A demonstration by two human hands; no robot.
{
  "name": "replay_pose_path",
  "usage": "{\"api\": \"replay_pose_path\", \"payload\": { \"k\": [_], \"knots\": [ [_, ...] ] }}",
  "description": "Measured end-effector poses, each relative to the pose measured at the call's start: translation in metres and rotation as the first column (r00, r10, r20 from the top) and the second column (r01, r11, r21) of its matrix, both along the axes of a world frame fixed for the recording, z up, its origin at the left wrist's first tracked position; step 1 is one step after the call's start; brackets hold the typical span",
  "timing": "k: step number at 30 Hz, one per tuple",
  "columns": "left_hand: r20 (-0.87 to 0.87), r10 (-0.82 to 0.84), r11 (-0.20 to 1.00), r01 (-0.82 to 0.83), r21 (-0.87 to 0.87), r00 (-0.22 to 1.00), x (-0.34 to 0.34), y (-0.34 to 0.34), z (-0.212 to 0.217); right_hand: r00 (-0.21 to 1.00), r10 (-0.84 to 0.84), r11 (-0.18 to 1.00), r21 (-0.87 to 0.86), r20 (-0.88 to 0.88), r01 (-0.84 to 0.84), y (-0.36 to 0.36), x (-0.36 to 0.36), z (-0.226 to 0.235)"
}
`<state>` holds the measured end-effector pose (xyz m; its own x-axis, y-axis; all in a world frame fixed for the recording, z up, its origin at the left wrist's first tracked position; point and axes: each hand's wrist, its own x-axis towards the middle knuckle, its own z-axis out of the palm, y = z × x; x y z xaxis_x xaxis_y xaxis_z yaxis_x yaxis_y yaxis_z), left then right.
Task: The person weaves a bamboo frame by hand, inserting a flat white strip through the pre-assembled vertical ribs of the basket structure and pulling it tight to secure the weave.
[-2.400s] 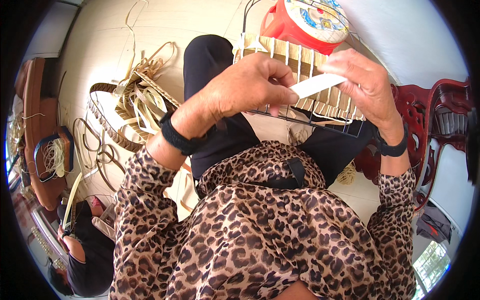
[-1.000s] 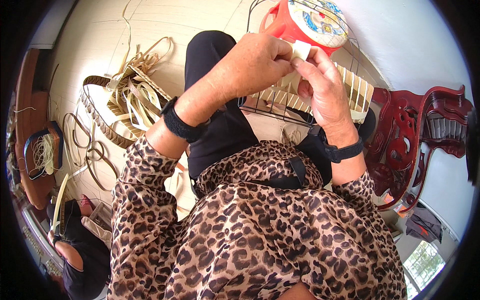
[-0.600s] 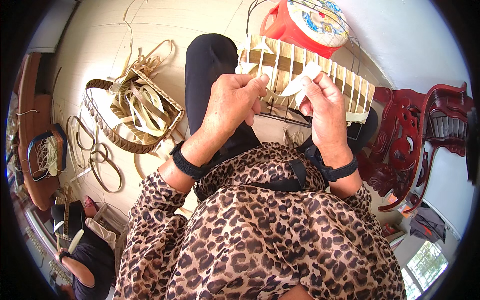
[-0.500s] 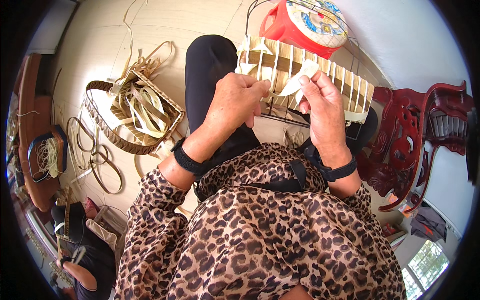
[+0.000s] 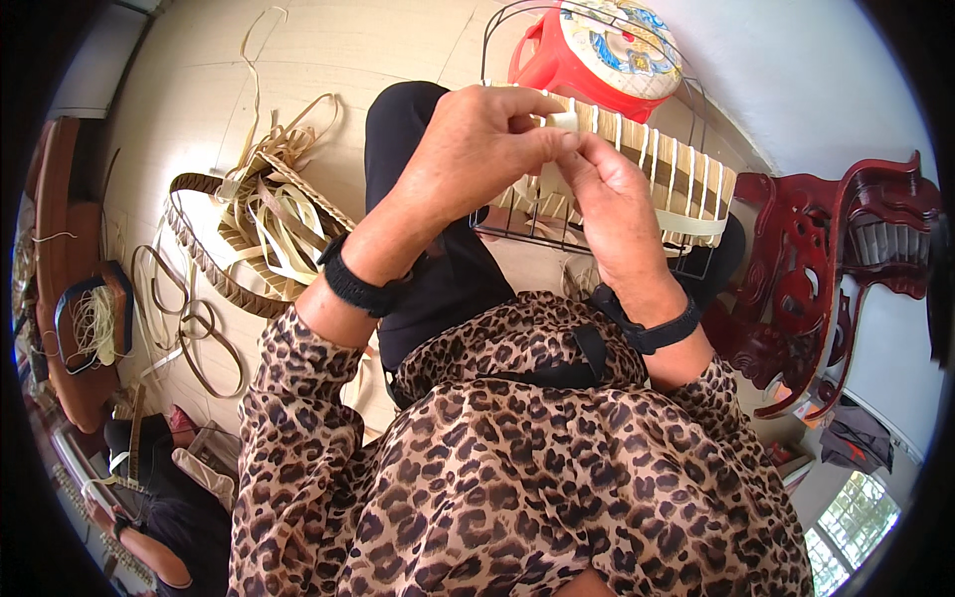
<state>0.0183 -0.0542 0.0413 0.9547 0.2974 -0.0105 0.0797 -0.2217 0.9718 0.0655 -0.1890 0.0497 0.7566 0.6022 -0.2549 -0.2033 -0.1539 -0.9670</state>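
Note:
Across my knees lies a black wire basket frame (image 5: pixel 537 236), its side woven with brown and tan flat strips and wrapped by several white strips (image 5: pixel 652 154). Over its left part, my left hand (image 5: pixel 482 149) and my right hand (image 5: pixel 612 194) meet with fingertips together. Both are closed on a pale flat strip (image 5: pixel 562 120), which curls up between the fingers. Part of the strip hangs below the fingertips, in front of the weave. My fingers and the left hand's back hide the left end of the woven side.
A red stool (image 5: pixel 617 60) with a patterned top stands beyond the frame. On the floor at left are a partly woven basket (image 5: pixel 224 269) holding loose strips, and coiled strips (image 5: pixel 204 333). Carved dark red furniture (image 5: pixel 796 289) is at right. Another person (image 5: pixel 169 517) works at lower left.
Both hands have come together and moved up a little; the left hand now reaches over to the right fingertips. The pale strip that looped between them is now mostly covered by fingers.

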Motion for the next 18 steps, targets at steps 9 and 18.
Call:
{"api": "replay_pose_path", "payload": {
  "k": [9,18],
  "knots": [
    [-0.087,-0.038,0.92,0.001,-0.392,0.995,0.014,0.009,0.005,0.782,0.071,0.93,-0.324,0.62,0.172,-0.005,-0.001,-0.012],
    [-0.108,-0.145,0.897,0.085,-0.434,0.984,0.022,0.014,0.008,0.864,0.1,0.934,-0.345,0.494,0.089,-0.009,-0.001,-0.004]
  ]
}}
